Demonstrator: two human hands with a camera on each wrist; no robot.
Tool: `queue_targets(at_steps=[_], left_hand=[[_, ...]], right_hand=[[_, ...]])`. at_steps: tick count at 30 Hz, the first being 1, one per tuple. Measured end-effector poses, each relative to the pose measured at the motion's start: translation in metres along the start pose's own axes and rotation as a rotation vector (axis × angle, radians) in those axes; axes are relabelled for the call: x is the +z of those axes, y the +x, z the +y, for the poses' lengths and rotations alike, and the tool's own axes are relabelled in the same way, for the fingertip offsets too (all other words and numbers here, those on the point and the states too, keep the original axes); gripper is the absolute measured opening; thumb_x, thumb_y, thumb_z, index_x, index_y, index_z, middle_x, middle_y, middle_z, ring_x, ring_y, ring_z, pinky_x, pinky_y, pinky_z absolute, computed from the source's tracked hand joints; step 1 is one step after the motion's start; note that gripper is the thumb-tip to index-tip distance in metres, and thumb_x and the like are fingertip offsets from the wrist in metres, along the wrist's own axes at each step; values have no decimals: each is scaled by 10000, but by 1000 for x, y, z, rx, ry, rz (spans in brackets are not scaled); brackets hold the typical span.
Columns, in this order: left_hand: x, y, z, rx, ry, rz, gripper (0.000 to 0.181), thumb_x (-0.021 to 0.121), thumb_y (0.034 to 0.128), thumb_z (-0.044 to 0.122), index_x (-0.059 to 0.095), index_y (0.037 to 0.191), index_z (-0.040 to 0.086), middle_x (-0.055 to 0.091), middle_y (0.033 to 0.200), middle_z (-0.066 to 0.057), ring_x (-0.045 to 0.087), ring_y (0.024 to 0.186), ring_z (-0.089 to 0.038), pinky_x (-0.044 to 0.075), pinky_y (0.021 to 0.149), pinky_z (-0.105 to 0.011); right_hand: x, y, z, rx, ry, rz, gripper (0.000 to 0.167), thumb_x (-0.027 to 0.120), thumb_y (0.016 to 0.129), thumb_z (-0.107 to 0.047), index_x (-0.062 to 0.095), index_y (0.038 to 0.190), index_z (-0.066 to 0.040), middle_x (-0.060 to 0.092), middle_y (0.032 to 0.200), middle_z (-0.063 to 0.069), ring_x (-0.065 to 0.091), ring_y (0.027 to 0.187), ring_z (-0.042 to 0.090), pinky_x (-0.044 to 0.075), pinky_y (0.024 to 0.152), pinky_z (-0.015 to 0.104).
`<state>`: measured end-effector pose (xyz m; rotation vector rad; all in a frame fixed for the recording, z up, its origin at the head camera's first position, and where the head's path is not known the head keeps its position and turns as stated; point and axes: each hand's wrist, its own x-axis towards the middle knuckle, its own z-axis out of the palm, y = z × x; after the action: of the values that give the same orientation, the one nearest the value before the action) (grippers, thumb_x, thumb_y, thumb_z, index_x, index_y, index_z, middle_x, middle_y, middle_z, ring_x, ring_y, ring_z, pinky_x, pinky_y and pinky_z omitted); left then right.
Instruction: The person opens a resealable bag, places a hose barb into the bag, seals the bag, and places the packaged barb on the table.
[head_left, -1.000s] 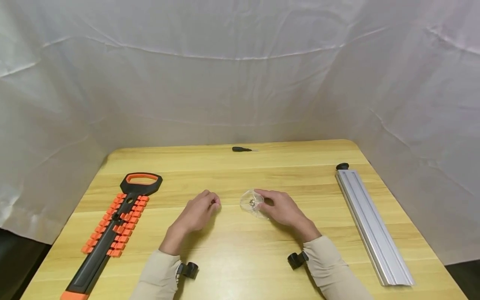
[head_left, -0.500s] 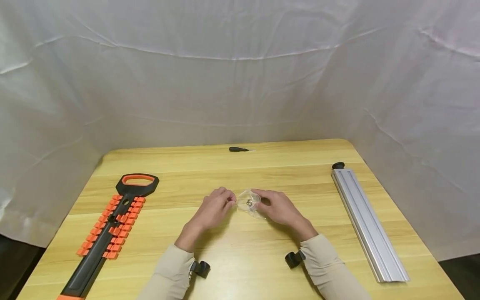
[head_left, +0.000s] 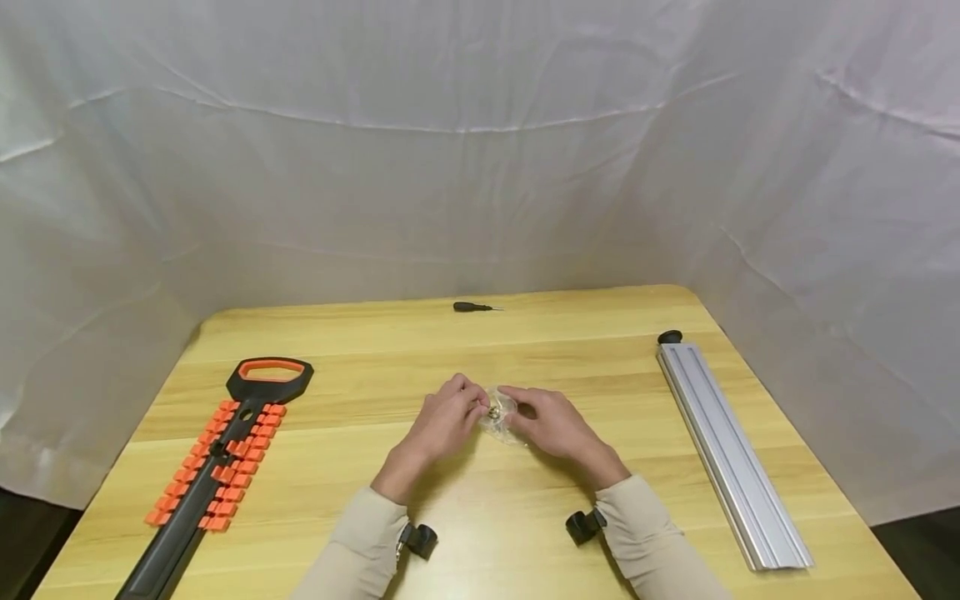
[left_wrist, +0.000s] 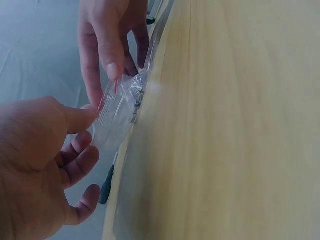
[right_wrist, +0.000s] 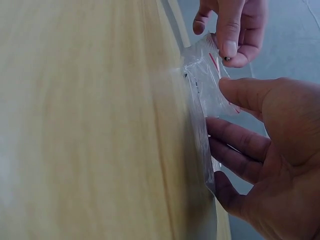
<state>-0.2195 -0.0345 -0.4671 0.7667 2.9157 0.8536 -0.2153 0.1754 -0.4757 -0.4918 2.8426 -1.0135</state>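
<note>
The beige fabric sleeves (head_left: 362,537) are creased, each with a stubby black cylinder (head_left: 423,542) near its end.

No readable text, labels or numbers (any view).

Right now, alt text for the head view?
Right hand holding a clear bag of small metal parts mid-table, left hand at its left edge. On the wooden table: black-orange rack left, screwdriver at the back, silver rail right.
</note>
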Motion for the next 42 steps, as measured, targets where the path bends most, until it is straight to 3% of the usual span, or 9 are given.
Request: queue_targets(at_steps=[6, 11, 19, 25, 33, 42], left_hand=[[-1, -2, -1, -6, -9, 8, 157, 534, 1000, 257, 641, 1080, 175, 537, 1031, 42, 530, 797, -102, 420, 789, -362], [-5, -5, -4, -33, -13, 35, 150, 540, 996, 271, 637, 1084, 197, 556, 1017, 54, 551, 857, -108, 425, 777, -322], [-19, -17, -12, -142, -30, 66, 135, 531, 999, 264, 641, 1025, 190, 580, 944, 58, 558, 877, -121, 458, 715, -287], [-26, -30, -21, -211, -53, 57, 118, 548, 989, 248, 640, 1019, 180, 575, 918, 57, 525, 837, -119, 433, 667, -275], [-35, -41, -30, -255, -62, 57, 126, 557, 986, 260, 639, 1015, 168, 576, 906, 37, 495, 795, -125, 422, 654, -276], [-39, -56, -46, -313, -80, 0, 105, 567, 970, 220, 641, 949, 148, 585, 887, 17, 492, 779, -138, 413, 662, -288]], right_hand=[[-1, 0, -3, -7, -4, -6, 463, 664, 917, -270, 553, 1367, -279, 647, 1285, 36, 628, 981, 122, 511, 901, 376], [0, 0, -3, 4, -6, -7, 467, 666, 913, -281, 552, 1366, -290, 652, 1277, 30, 630, 996, 134, 504, 920, 388], [-1, 2, -1, 7, -12, -2, 470, 670, 908, -302, 554, 1363, -307, 639, 1299, 27, 615, 1148, 210, 467, 1006, 434], [-1, 1, -1, 4, -2, -9, 470, 664, 912, -306, 548, 1368, -312, 614, 1334, 4, 576, 1218, 206, 446, 1037, 429], [-2, -1, -3, 18, -8, -7, 471, 664, 906, -315, 551, 1363, -321, 619, 1327, 5, 590, 1174, 192, 449, 1027, 431], [0, -1, -3, 17, -7, -2, 466, 665, 906, -313, 557, 1359, -313, 623, 1322, 3, 591, 1170, 187, 453, 1022, 429]])
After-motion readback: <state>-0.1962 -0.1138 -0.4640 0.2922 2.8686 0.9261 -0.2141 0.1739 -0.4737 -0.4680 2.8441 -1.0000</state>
